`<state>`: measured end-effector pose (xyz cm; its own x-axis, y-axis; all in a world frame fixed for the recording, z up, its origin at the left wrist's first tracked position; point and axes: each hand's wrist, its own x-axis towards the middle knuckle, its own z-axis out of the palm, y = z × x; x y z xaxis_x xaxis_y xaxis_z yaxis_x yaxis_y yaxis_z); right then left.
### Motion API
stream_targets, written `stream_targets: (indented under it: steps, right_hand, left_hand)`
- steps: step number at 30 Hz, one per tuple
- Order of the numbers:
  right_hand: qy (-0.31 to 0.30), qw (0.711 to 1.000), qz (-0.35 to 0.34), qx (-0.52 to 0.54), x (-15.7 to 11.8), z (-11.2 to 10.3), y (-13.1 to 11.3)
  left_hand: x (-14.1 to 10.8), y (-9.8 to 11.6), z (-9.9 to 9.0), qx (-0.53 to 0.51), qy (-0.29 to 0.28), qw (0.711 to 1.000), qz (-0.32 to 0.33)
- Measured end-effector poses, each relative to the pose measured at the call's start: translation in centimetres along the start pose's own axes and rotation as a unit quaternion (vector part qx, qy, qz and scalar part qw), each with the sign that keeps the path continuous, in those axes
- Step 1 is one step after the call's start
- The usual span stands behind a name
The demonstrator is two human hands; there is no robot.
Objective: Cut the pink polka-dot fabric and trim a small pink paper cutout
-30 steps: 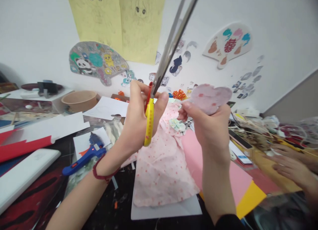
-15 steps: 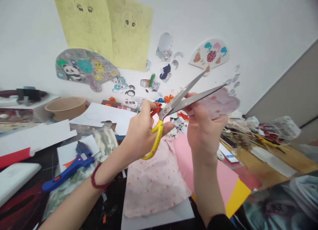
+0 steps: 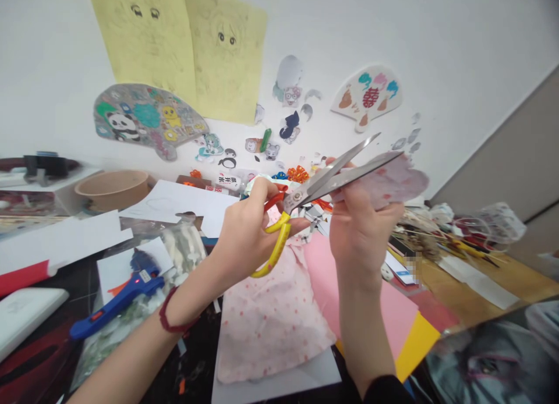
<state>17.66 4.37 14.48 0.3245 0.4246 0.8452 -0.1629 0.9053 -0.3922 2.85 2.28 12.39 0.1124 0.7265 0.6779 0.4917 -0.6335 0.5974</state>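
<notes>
Scissors (image 3: pixel 314 185) with one yellow and one red handle are held by my left hand (image 3: pixel 251 235), its fingers through the loops. The two blades stand apart and point up to the right. My right hand (image 3: pixel 360 226) pinches a small pink spotted cloth piece (image 3: pixel 393 181), which spreads out to the right of the fingers. The lower blade lies across the upper edge of this piece in view. Below the hands, a larger pink spotted cloth (image 3: pixel 271 322) lies over white and pink sheets (image 3: pixel 393 311).
A blue glue gun (image 3: pixel 117 302), a white box (image 3: pixel 30 316) and paper sheets lie at left, near a brown round container (image 3: pixel 112 190). A phone (image 3: pixel 399 267) and sticks are at right. Drawings and fans (image 3: pixel 369 95) hang on the wall behind.
The scissor blades have come closer together, the upper one swinging down. The small cloth piece has shifted slightly right with my right hand. The whole view has moved a little.
</notes>
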Motion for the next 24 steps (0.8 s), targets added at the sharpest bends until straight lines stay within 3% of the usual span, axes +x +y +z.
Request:
stream_targets:
  steps: [10,24]
  right_hand:
    - [-0.013,0.999,0.017,0.049,0.09,0.00,-0.33]
    - [-0.015,0.999,0.000,0.033,0.17,-0.07,-0.39]
  left_hand:
    - [-0.08,0.04,-0.09,-0.004,-0.002,1.000,0.020]
    - [0.01,0.24,-0.19,0.001,0.001,1.000,0.022]
